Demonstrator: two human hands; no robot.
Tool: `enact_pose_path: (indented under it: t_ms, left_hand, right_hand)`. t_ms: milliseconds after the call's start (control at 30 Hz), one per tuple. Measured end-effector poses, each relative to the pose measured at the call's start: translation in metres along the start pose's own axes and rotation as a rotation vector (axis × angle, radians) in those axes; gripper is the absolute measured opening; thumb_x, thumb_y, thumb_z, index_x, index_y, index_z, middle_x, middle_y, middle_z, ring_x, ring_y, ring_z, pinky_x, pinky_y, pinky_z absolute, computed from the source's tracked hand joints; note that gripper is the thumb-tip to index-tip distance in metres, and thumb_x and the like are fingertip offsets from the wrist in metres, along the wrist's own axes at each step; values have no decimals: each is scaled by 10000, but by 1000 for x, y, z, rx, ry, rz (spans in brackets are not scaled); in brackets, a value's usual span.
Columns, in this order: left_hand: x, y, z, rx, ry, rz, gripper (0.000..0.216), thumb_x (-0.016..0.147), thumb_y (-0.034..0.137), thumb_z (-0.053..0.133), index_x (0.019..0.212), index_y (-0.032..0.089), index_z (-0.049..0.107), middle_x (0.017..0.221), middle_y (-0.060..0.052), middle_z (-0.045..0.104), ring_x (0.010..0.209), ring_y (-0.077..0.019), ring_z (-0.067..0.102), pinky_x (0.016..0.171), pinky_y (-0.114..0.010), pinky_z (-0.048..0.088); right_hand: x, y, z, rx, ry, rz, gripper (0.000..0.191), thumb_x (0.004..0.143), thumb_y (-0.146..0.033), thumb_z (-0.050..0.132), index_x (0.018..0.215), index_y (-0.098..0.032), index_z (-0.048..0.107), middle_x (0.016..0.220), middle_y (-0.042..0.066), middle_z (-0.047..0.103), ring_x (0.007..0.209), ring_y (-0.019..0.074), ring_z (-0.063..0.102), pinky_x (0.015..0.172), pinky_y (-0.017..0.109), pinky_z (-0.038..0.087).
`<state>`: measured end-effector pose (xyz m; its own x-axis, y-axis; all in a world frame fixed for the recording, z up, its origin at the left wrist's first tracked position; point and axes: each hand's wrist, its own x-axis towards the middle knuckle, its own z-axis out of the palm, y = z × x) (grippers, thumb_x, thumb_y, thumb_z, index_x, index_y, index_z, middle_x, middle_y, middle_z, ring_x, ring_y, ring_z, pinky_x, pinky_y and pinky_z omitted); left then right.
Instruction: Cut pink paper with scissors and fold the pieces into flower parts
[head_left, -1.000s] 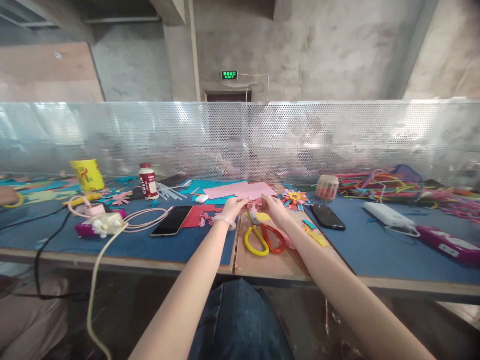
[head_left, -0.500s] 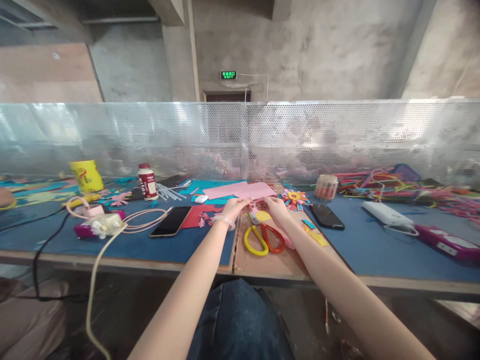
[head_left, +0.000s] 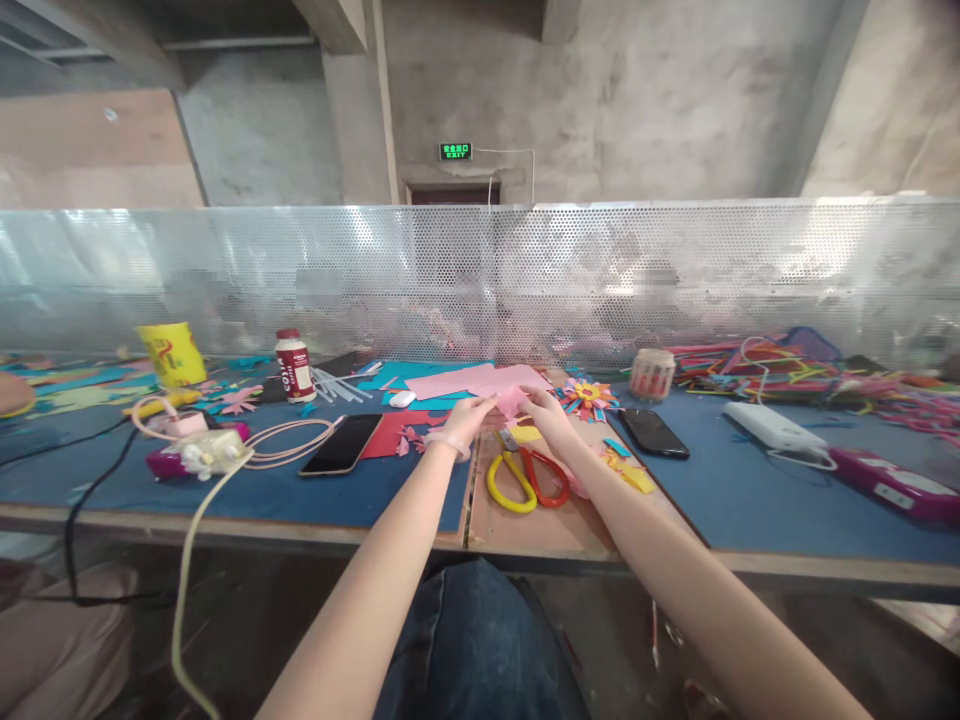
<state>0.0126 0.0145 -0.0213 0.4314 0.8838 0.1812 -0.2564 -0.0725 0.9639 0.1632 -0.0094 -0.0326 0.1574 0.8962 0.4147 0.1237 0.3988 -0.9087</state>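
Between both hands, a small piece of pink paper [head_left: 512,402] is held up above the table. My left hand [head_left: 472,418] pinches its left side, and my right hand [head_left: 546,418] grips its right side. Just below them lie scissors [head_left: 529,478] with one yellow and one red handle loop, their blades partly hidden beneath the hands. Larger pink paper sheets [head_left: 450,381] lie behind the hands on blue paper [head_left: 390,376]. Right of my right hand sits a multicoloured paper flower [head_left: 587,397]. Red paper [head_left: 386,440] with small pink cut pieces rests to the left.
Black phones lie left [head_left: 342,444] and right [head_left: 654,433]. A red-capped bottle [head_left: 295,366], yellow container [head_left: 171,354] and cables with a power strip [head_left: 202,450] stand left. On the right are a jar [head_left: 652,374], a white power bank [head_left: 776,430] and colourful strips [head_left: 750,370]. A perforated metal screen [head_left: 375,280] runs behind.
The small pink paper has been raised and turned, so its flat face now shows between my fingers. My hands have barely moved, and the scissors lie in the same place.
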Motion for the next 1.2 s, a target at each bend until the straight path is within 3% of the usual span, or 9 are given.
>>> enact_pose_path:
  t_ms: [267, 433, 567, 667, 833, 1100, 1200]
  left_hand:
    - [4, -5, -1, 125, -3, -47, 260, 683, 403, 640, 688, 142, 636, 632, -105, 676, 663, -261, 653, 652, -387, 500]
    - [4, -3, -1, 208, 51, 62, 205, 650, 355, 673, 712, 159, 664, 684, -57, 687, 742, -244, 645, 710, -331, 480]
    - [5, 0, -2, 230, 96, 143, 102, 588, 187, 715, 673, 157, 666, 739, -51, 692, 855, -247, 621, 817, -330, 447]
    - [5, 0, -1, 202, 109, 142, 58, 659, 184, 656, 698, 141, 652, 720, -66, 686, 777, -238, 642, 784, -378, 470]
    - [4, 2, 2, 140, 79, 100, 94, 705, 189, 611, 779, 132, 621, 682, -67, 680, 670, -218, 659, 726, -395, 500]
    - [5, -2, -1, 156, 57, 82, 163, 661, 240, 656, 788, 141, 629, 650, -63, 676, 647, -221, 658, 680, -364, 509]
    - [6, -2, -2, 165, 76, 88, 252, 669, 244, 651, 900, 148, 615, 676, -58, 676, 637, -210, 655, 631, -333, 510]
  right_hand:
    - [6, 12, -2, -199, 82, -101, 375, 610, -121, 495, 975, -165, 565, 655, -35, 546, 543, 93, 502, 542, 220, 439]
    - [7, 16, -3, -272, 78, -162, 336, 600, -90, 491, 912, -185, 574, 758, -11, 590, 646, 111, 522, 634, 247, 442]
    - [5, 14, -2, -293, 66, -176, 382, 632, -130, 516, 1010, -182, 540, 739, -9, 576, 642, 119, 526, 623, 255, 443]
    - [3, 14, 0, -257, 51, -198, 467, 640, -164, 546, 1103, -178, 482, 695, -25, 547, 643, 124, 530, 621, 258, 442]
    - [4, 16, 1, -206, 29, -224, 408, 655, -197, 549, 1058, -195, 487, 700, -28, 537, 646, 125, 531, 619, 263, 439]
    - [5, 10, -1, -256, 122, -270, 370, 652, -136, 502, 1012, -220, 500, 715, -32, 553, 633, 119, 531, 636, 259, 432]
    - [6, 11, -2, -258, 118, -272, 280, 666, -151, 488, 938, -220, 487, 678, -43, 550, 615, 121, 531, 613, 252, 432]
